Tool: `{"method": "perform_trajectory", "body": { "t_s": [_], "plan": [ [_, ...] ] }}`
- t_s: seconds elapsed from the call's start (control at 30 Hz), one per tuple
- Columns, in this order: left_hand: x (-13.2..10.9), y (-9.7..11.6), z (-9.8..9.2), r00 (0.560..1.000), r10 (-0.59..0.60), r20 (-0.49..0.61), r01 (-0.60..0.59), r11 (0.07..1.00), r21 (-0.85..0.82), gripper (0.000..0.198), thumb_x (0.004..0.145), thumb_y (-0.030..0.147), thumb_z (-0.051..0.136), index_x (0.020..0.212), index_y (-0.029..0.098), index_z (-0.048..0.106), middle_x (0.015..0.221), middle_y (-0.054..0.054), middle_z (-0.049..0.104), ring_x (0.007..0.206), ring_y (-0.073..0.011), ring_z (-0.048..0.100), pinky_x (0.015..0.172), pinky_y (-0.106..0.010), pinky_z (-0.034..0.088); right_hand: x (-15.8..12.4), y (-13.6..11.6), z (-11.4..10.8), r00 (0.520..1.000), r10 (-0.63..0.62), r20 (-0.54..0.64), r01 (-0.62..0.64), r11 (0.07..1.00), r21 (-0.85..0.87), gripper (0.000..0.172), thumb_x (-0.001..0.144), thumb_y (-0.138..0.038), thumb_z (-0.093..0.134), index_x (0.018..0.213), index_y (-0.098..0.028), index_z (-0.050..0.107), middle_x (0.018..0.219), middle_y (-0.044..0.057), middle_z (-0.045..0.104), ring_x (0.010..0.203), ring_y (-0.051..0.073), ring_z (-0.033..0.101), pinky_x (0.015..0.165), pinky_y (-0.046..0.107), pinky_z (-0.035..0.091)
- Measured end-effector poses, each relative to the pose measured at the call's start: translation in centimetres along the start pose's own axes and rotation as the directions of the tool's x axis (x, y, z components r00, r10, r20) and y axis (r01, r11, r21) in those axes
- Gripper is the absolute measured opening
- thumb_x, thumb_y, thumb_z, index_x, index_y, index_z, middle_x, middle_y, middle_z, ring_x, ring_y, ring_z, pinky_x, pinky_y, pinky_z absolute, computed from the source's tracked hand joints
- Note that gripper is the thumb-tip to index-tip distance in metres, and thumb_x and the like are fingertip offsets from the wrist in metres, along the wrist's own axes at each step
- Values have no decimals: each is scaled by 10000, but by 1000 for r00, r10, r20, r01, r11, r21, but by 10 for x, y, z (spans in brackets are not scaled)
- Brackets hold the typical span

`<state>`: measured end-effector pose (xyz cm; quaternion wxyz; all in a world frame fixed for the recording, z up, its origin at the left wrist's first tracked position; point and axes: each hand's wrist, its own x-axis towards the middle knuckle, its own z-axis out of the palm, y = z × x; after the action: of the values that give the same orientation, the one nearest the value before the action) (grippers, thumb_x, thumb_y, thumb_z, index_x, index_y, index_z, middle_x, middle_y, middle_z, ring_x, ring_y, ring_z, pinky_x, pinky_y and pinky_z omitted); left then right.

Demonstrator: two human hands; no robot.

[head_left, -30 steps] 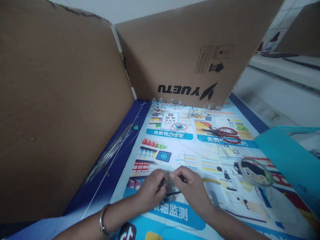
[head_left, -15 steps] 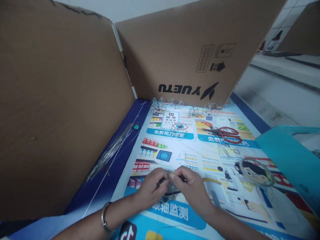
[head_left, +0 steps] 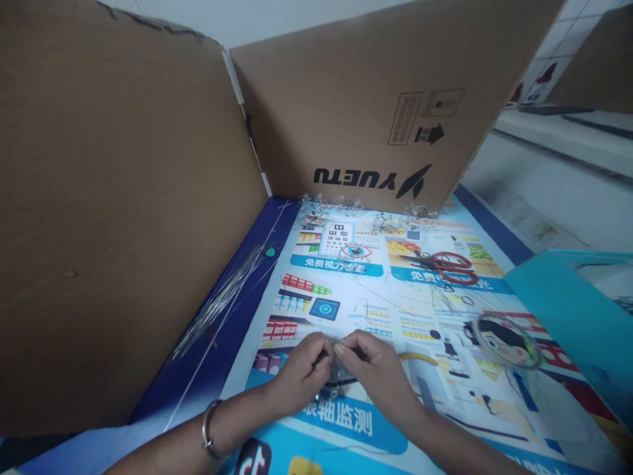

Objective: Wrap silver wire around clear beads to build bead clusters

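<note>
My left hand [head_left: 302, 371] and my right hand [head_left: 376, 371] meet low in the middle of the view, over a printed poster [head_left: 346, 290] that covers the table. Both hands pinch a small piece of clear beads and thin wire [head_left: 336, 369] between their fingertips. The fingers of each hand are closed on it. A metal bangle [head_left: 208, 429] sits on my left wrist. Part of the small piece is hidden behind my fingers.
Tall cardboard sheets [head_left: 123, 218] stand at the left and at the back. A bundle of thin wires [head_left: 217, 307] lies along the left sheet. Red-handled scissors [head_left: 452, 267] and a clear round dish [head_left: 507, 340] lie at the right, beside a teal bag [head_left: 568, 316].
Both hands stay together on the small piece with only slight finger movement. The view has shifted very little.
</note>
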<state>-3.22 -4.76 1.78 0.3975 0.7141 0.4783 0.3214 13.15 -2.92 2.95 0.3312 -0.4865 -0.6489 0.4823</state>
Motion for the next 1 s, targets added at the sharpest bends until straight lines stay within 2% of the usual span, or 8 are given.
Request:
{"method": "perform_trajectory", "body": {
  "t_s": [0.1,0.23,0.33,0.4,0.47,0.57,0.77,1.0],
  "plan": [
    [0,-2,0,1000,-10,-5,10,1000,-1,121,870,177,374,756,180,415,743,4,447,694,-140,426,625,-240,358,0,-3,-15,999,-34,35,37,995,-91,221,858,-344,491,725,-197,590,666,-11,586,638,148,543,563,237,416],
    [-2,-7,1,1000,-22,3,22,1000,-3,105,886,197,363,794,183,412,746,6,431,677,-138,413,622,-243,349,-12,12,-51,987,-158,14,152,918,-367,229,898,-317,440,811,-224,630,806,23,654,731,168,603,634,261,462],
    [-3,-8,1,1000,-27,14,27,1000,-3,116,892,207,354,792,186,409,739,5,424,671,-140,401,622,-247,345,-30,34,-74,944,-329,-16,246,734,-633,217,882,-339,466,883,-228,652,891,62,681,846,216,624,718,313,494],
    [-3,-7,0,999,-26,21,27,1000,-3,121,894,213,353,789,187,408,735,4,422,674,-144,397,624,-251,346,-41,48,-81,913,-403,62,295,549,-782,265,852,-382,522,1026,-222,640,1004,84,676,948,260,605,799,376,485],
    [-2,-5,-2,999,-16,34,17,1000,-8,119,897,218,352,800,186,414,739,0,428,684,-147,401,630,-254,353,-48,59,-81,885,-446,135,323,379,-867,391,822,-420,552,1144,-202,598,1123,113,638,1017,308,568,810,433,470],
    [-2,-3,-3,999,-4,42,4,1000,-4,120,895,220,358,804,185,427,744,-4,441,695,-151,408,636,-257,364,-48,67,-76,869,-457,188,329,252,-910,353,867,-360,484,1164,-201,586,1128,120,630,996,306,559,772,444,460],
    [-1,-4,-5,999,-6,48,7,1000,-16,113,893,223,370,806,185,432,737,0,446,679,-146,408,630,-253,366,-45,70,-71,793,-552,259,401,152,-903,307,909,-213,367,1050,-128,626,923,139,642,847,264,579,739,429,473],
    [-1,-5,-5,997,-14,72,17,999,-46,132,906,234,361,801,184,424,727,12,419,664,-136,392,619,-245,352,-45,70,-58,738,-636,227,428,181,-885,266,867,-160,406,1062,-131,585,893,120,652,793,221,619,606,292,510]
  ]
}}
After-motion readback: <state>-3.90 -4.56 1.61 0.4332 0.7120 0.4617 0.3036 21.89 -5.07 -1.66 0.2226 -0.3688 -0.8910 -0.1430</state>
